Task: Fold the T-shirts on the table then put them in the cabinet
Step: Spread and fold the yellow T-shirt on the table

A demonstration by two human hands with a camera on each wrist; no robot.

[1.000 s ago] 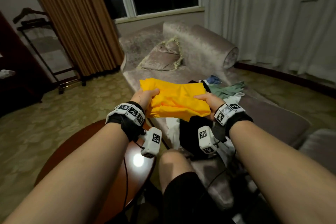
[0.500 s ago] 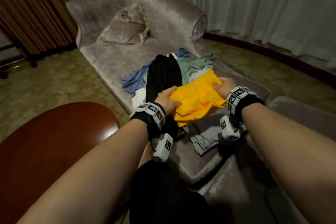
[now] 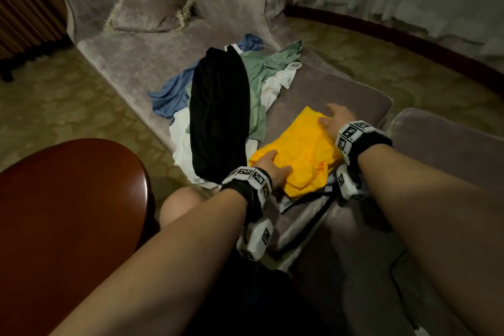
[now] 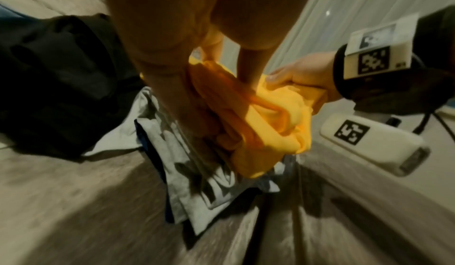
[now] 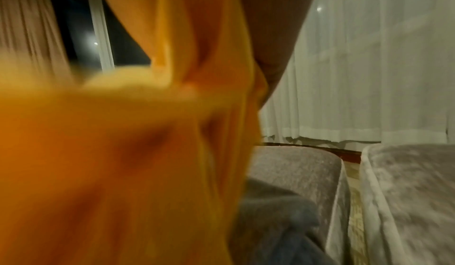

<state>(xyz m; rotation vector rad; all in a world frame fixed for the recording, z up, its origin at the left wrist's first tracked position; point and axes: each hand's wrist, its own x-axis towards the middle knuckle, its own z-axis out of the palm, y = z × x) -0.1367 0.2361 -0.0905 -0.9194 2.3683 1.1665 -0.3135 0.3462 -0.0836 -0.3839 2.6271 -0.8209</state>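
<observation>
1. Here the yellow T-shirt (image 3: 301, 154), folded, lies on the chaise (image 3: 131, 63), on top of a grey shirt (image 4: 197, 181).
2. The left hand (image 3: 272, 169) grips the yellow T-shirt's near left corner, thumb on top.
3. The right hand (image 3: 334, 118) pinches its far right edge.
4. Left of the yellow T-shirt lies a pile: a black shirt (image 3: 218, 112), a green shirt (image 3: 259, 73) and a blue shirt (image 3: 170, 93).
5. The round desk (image 3: 65, 199) stands farther left, off the chaise.
</observation>
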